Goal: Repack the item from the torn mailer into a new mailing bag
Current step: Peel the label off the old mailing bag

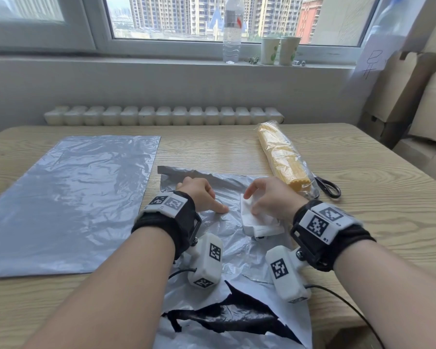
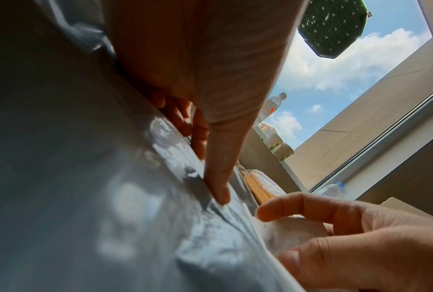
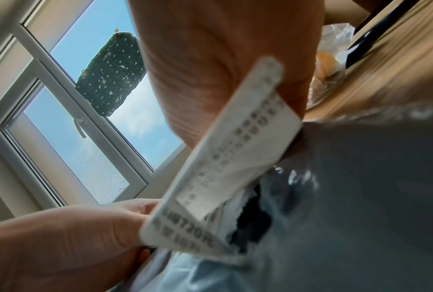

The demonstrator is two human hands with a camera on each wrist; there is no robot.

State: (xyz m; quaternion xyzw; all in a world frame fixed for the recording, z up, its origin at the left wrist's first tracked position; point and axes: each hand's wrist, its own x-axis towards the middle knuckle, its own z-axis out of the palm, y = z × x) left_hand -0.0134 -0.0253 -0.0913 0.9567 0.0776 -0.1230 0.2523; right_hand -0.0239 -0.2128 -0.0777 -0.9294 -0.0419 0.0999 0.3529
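The torn grey mailer (image 1: 237,250) lies crumpled at the table's near edge, its black inside showing through a long rip at the front. My left hand (image 1: 202,197) sits on its far part, and in the left wrist view this left hand (image 2: 202,158) pinches a raised fold of the torn mailer (image 2: 85,177) between thumb and curled fingers. My right hand (image 1: 251,204) grips a white packet (image 1: 257,222) on top of the mailer. Printed text shows on the white packet (image 3: 222,158). The new mailing bag (image 1: 68,197) lies flat and smooth to the left.
A clear-wrapped bundle of yellow pasta (image 1: 285,157) lies to the right, with black scissors (image 1: 329,188) beside its near end. A water bottle (image 1: 232,28) and two paper cups (image 1: 280,50) stand on the windowsill. Cardboard boxes (image 1: 425,109) are stacked at the far right.
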